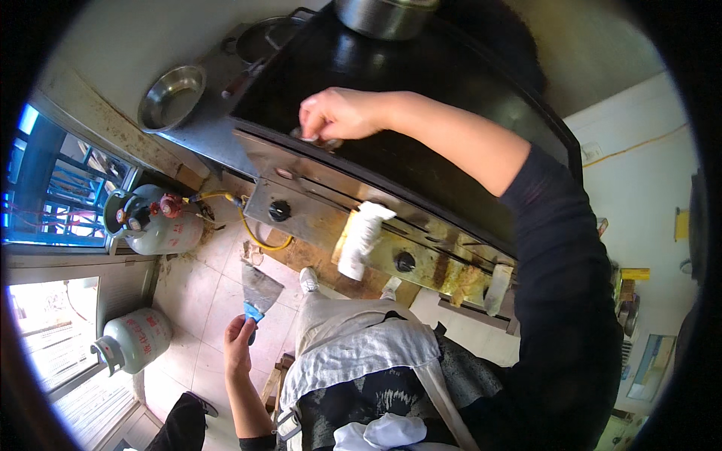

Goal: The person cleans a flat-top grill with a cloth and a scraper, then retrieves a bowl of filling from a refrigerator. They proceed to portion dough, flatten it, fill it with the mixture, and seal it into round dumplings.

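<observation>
- At the rim of one griddle (444, 79), the right hand's (340, 113) fingers close on one half-hidden wad (331, 143).
- Gripped in the left hand (239, 337): one blue-handled scraper (260, 293), blade beyond the fingers.
- Below the right fingers, two black knobs (404, 261).
- Left of the left fingers, two gas cylinders (138, 338).

Downward fisheye view from head height

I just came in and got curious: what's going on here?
The person's right hand holds a small, crumpled, greyish wad, mostly hidden, at the near edge of a wide, flat, black griddle. The left hand grips a broad-bladed, blue-handled metal scraper, clear of the griddle. A round, silver-coloured metal pot stands at the griddle's far side.
</observation>
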Demonstrator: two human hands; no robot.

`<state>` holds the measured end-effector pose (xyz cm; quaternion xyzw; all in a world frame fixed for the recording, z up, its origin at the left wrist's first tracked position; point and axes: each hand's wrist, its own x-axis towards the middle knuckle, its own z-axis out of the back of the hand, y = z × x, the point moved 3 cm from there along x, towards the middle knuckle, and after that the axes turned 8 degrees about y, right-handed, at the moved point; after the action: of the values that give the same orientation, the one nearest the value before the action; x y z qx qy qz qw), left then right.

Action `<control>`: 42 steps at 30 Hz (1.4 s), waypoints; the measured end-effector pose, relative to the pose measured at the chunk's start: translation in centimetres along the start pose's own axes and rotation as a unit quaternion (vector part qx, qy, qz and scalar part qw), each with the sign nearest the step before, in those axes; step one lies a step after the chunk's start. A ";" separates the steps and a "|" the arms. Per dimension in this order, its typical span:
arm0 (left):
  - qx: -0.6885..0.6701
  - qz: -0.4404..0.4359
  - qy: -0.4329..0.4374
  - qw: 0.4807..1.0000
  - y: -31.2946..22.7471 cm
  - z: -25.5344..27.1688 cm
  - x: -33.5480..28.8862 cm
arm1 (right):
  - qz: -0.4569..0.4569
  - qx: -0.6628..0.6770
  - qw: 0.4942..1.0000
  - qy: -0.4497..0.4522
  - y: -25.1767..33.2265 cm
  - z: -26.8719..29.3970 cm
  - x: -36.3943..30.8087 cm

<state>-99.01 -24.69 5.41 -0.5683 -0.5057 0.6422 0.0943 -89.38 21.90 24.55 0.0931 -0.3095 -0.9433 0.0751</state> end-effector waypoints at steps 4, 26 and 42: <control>-0.014 -0.010 -0.016 1.000 3.9 -3.9 -2.9 | 0.002 -0.005 1.000 0.007 1.7 -3.2 -12.4; -0.113 -0.044 -0.030 0.992 16.1 -22.8 -14.6 | -0.261 0.047 0.933 -0.242 6.8 -12.3 -45.3; -0.128 0.022 -0.021 0.991 13.3 -14.1 -7.4 | -0.328 -0.097 0.913 -0.223 -0.5 -0.7 -5.1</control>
<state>-78.81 -28.46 2.25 -0.5730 -0.5731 0.5859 -0.0036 -84.31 22.96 24.38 -0.0309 -0.1773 -0.9367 -0.3004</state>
